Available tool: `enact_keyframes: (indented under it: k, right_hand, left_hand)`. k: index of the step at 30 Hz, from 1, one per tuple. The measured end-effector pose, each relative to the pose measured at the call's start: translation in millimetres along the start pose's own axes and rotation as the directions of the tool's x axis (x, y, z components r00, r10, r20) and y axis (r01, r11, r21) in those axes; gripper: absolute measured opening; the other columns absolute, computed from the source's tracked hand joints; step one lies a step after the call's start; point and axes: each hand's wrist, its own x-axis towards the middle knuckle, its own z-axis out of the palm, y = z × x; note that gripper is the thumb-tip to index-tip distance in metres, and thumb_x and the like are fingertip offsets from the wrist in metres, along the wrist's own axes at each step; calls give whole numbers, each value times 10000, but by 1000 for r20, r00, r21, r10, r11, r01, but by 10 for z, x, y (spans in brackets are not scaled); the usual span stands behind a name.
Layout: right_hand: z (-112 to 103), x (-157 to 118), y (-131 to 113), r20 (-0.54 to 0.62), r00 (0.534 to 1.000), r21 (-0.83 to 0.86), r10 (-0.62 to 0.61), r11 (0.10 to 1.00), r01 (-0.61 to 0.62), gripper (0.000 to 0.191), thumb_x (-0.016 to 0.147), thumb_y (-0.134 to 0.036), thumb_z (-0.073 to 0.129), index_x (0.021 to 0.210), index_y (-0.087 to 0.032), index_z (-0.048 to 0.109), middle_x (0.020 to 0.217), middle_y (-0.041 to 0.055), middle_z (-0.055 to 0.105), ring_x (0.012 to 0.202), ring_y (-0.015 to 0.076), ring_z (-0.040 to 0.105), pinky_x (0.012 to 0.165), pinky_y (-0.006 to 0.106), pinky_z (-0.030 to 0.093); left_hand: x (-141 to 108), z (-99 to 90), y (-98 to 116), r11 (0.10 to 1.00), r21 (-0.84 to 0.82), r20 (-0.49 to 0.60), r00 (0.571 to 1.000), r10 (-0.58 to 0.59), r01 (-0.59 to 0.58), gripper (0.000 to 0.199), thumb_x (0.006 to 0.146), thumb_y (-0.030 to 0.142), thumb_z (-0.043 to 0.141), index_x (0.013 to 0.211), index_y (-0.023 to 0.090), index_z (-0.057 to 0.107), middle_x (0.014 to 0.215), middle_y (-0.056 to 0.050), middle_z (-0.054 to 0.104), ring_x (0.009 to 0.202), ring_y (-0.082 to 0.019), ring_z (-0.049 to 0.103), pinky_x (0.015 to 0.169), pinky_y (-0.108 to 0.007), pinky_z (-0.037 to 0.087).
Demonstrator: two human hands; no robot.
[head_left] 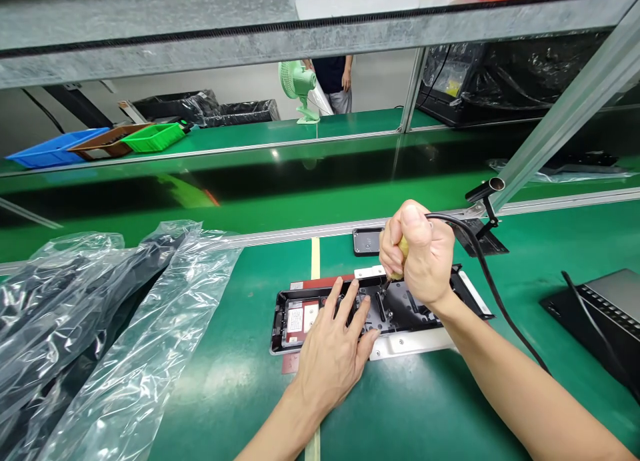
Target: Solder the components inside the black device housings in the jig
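A long black plastic housing (367,318) with ribs and posts inside lies open side up on the green bench. My left hand (333,351) rests flat on its left half, fingers spread. Above its middle, my right hand (423,254) is closed in a fist around the yellow grip of a corded soldering iron (401,253), tip pointing down into the housing. A black cable (480,251) runs from the top of the fist toward the lower right. Pale metal brackets (413,343) sit along the housing's edges. Part of a red-brown plate (291,364) shows below its left end.
Plastic-wrapped black parts (110,314) cover the bench's left side. Behind the housing are a small black tray (367,242) and a tubular holder (485,190). A dark panel (605,308) lies right. Beyond stand bins (155,137), a green fan (297,88) and a person (334,81).
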Motion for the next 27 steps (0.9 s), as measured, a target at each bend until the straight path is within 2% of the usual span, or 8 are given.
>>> enact_keyframes:
  k: [27]
  right_hand:
    - [18, -3, -9, -18, 1000, -17, 1, 1000, -1, 454, 1052, -461, 585, 679, -218, 493, 515, -56, 393, 386, 86, 392, 338, 244, 302]
  left_hand:
    - [18, -23, 18, 1000, 12, -1, 1000, -1, 1, 454, 1068, 364, 515, 1441, 128, 620, 1633, -165, 472, 1561, -418, 354, 1118, -584, 562]
